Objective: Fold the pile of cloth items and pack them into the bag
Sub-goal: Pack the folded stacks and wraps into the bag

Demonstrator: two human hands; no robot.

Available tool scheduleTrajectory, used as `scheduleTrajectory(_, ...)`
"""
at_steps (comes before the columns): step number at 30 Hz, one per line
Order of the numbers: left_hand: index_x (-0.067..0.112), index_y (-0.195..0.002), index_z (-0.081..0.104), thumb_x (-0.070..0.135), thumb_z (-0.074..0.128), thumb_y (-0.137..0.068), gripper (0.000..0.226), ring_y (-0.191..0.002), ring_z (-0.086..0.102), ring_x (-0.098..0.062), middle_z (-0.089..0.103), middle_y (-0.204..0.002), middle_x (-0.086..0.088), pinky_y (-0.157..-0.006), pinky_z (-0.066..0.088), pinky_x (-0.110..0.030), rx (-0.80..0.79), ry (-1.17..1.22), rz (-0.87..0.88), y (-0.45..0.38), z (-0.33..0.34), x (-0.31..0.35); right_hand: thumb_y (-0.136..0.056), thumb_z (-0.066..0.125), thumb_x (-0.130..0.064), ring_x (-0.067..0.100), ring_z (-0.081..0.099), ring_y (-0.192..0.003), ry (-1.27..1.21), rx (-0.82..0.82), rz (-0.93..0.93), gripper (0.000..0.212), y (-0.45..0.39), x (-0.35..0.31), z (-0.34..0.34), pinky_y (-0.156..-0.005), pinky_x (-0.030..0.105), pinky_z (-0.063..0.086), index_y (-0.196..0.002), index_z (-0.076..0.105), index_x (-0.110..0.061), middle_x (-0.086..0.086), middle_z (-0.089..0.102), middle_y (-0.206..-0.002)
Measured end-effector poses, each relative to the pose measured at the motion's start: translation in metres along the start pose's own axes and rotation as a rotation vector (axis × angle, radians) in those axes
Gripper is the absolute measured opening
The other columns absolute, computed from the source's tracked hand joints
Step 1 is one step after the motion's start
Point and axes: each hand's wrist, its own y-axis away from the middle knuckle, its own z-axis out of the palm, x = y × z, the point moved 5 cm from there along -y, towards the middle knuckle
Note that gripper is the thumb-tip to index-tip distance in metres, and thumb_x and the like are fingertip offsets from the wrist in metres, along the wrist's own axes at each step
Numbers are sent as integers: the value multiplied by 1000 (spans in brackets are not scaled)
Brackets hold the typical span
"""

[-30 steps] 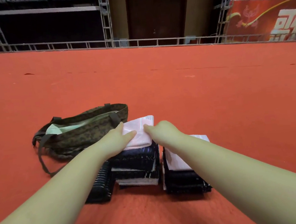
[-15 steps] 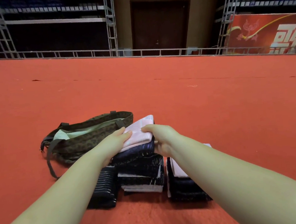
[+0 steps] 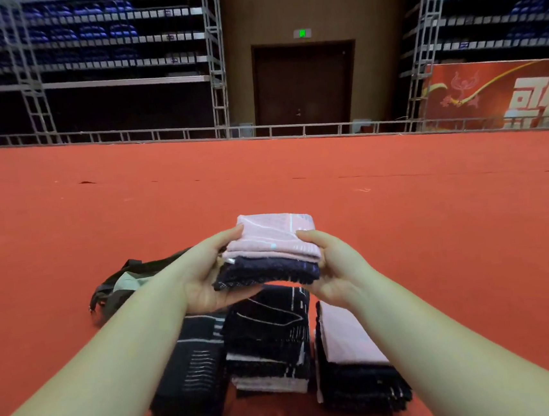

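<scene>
— Folded cloths: where are they?

— Two are lifted together, a pale pink folded cloth (image 3: pixel 271 238) lying on a dark navy folded cloth (image 3: pixel 266 272), held above the middle of three stacks on the red carpet floor (image 3: pixel 436 225).

— And the hands?

— The left hand (image 3: pixel 206 278) grips the pair's left edge, thumb on the pink top, palm and fingers curled beneath. The right hand (image 3: pixel 334 265) clasps the right edge likewise — thumb on top, fingers hidden under the navy layer.

— The stacks?

— A dark striped stack (image 3: pixel 192 376) near left, a dark patterned middle stack (image 3: pixel 269 339) directly under the lifted pair, and a right stack topped by pink cloth (image 3: pixel 352 364), partly hidden by the right forearm.

— The bag?

— An olive camouflage fabric bag (image 3: pixel 119 286) lies on the floor, far left of the stacks, with pale green cloth (image 3: pixel 128 283) showing at its mouth — mostly hidden behind the left forearm.
</scene>
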Motion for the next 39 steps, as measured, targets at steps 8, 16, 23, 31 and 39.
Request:
scheduleTrajectory(8,-8,-112,61,30,53,-89,46,-65,69,-30,69,-93,-22,-63,58,-33,-49,18,-6,-25,38,-14,-85,65,-17,28,68,-71,104,28,29,22,-3,-11,-40,-78,40,55,-103,63,-4,15,71,-84)
scheduleTrajectory(16,0,-116,64,33,68,-69,57,-101,66,-32,68,-110,-21,-94,51,-43,-63,-24,35,-97,58,-5,-82,68,-5,22,68,-65,419,57,-37,21,-64,-38,-78,-53,28,55,-103,65,-5,13,72,-87)
scheduleTrajectory(23,2,-101,66,14,58,-89,18,-82,70,-27,72,-95,-18,-83,54,-41,-7,65,58,-159,52,8,-51,82,-30,23,69,-96,682,155,-206,73,-122,-63,-84,-90,43,54,-118,59,-10,8,71,-107)
scheduleTrajectory(31,0,-123,51,5,52,-91,32,-100,64,-33,65,-115,-22,-87,54,-41,28,57,97,-161,47,51,-51,80,-33,18,68,-98,738,155,-190,75,-142,-95,-64,-91,42,53,-120,57,-16,2,69,-110)
scheduleTrajectory(39,1,-120,53,3,51,-92,28,-91,68,-24,68,-110,-17,-81,57,-32,105,51,87,-110,35,121,-89,64,-18,27,67,-100,506,6,97,28,-135,-138,8,-88,39,55,-114,61,-5,13,70,-109)
